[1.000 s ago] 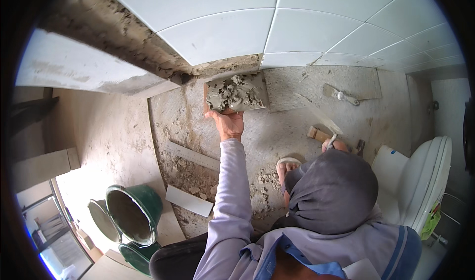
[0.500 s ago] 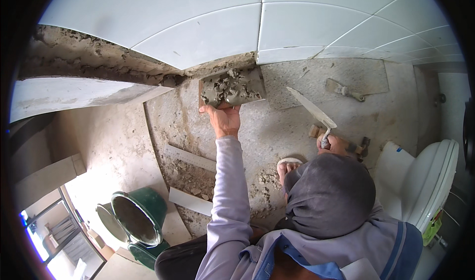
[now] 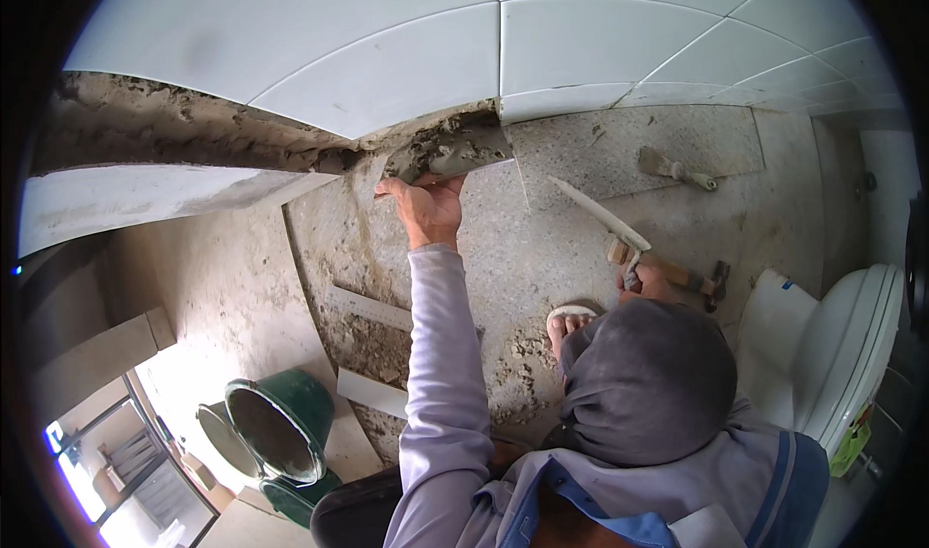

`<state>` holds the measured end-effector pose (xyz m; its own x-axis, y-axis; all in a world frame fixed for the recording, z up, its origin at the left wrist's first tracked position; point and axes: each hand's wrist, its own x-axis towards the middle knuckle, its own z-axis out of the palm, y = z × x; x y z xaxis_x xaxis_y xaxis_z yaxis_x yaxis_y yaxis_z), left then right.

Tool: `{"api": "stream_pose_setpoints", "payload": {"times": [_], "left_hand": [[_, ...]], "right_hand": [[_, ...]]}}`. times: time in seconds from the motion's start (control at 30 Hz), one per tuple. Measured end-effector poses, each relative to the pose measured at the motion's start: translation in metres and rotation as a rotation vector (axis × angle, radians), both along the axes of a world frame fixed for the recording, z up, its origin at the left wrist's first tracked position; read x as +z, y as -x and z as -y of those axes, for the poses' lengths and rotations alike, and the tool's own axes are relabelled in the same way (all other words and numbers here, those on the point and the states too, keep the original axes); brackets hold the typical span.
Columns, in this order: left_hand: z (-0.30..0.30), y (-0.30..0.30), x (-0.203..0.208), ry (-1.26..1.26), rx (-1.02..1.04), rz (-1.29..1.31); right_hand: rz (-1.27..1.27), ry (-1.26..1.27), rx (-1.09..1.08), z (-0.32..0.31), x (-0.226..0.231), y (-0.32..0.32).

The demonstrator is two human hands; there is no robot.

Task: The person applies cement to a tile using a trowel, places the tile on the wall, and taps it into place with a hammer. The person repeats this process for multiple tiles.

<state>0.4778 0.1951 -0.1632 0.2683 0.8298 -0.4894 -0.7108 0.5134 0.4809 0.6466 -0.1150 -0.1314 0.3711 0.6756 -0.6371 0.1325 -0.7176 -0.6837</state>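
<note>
My left hand [image 3: 428,207] grips the near edge of a cut tile piece [image 3: 479,153], thumb at its left corner. Lumpy grey mortar [image 3: 440,148] covers much of the tile's upper face. The tile is tilted at the foot of the wall, its far edge at the bare strip under the wall tiles; whether it touches there I cannot tell. In my closed right hand [image 3: 653,285] is a pointing trowel [image 3: 608,217], its long blade aimed up and left. A hammer [image 3: 718,285] with a wooden handle lies beside that hand, partly hidden by it.
White tiles face the wall [image 3: 387,59]. A putty knife [image 3: 677,168] lies on a speckled floor tile [image 3: 590,156]. Tile strips [image 3: 373,393] and rubble [image 3: 373,350] are left of my foot. Green buckets [image 3: 314,403] stand lower left, a toilet [image 3: 842,354] at right.
My left hand has pushed the mortared tile forward and slightly left, tilting it toward the wall base. The trowel stays in my right hand, its blade turned a little.
</note>
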Motion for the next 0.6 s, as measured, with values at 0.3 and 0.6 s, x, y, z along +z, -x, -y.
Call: {"api": "stream_pose_setpoints", "payload": {"times": [0.3, 0.6], "left_hand": [[-0.015, -0.005, 0.019, -0.100, -0.100, -0.010], [-0.014, -0.009, -0.013, -0.084, -0.122, -0.047]], "right_hand": [[0.068, -0.017, 0.124, -0.006, 0.003, 0.006], [0.272, 0.028, 0.503, -0.023, 0.020, 0.036]]}}
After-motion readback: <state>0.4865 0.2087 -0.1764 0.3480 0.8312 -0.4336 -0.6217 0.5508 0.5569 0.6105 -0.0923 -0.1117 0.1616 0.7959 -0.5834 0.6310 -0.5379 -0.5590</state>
